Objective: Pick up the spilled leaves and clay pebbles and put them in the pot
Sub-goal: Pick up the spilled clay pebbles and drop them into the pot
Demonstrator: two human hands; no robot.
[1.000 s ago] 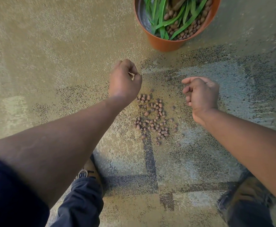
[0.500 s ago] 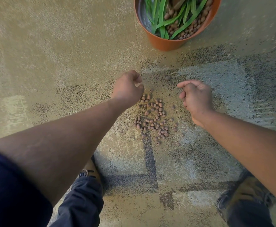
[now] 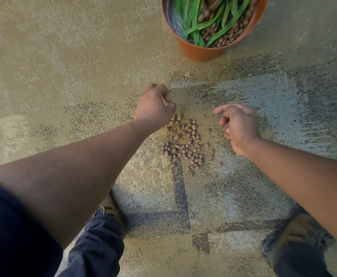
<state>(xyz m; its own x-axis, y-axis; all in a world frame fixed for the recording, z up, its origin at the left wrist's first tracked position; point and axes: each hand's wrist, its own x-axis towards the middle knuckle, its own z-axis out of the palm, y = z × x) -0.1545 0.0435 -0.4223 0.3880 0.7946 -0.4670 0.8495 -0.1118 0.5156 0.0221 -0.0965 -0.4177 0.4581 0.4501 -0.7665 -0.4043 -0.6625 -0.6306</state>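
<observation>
A pile of brown clay pebbles (image 3: 185, 144) lies scattered on the patterned carpet between my hands. One stray pebble (image 3: 203, 94) sits farther up, toward the pot. The orange pot (image 3: 201, 51) stands at the top, holding green leaves (image 3: 213, 35) and more pebbles. My left hand (image 3: 153, 108) is curled into a fist just above the pile's upper left edge; whatever may be inside it is hidden. To the right of the pile, my right hand (image 3: 238, 124) hovers loosely curled with the index finger out and nothing visible in it.
My left shoe (image 3: 107, 208) and right shoe (image 3: 295, 230), with dark trouser legs, stand on the carpet (image 3: 63, 66) below the pile. No loose leaves show on the floor.
Both hands have dropped from nearer the pot toward the pebble pile. The right hand has also shifted left, closer to the pebbles.
</observation>
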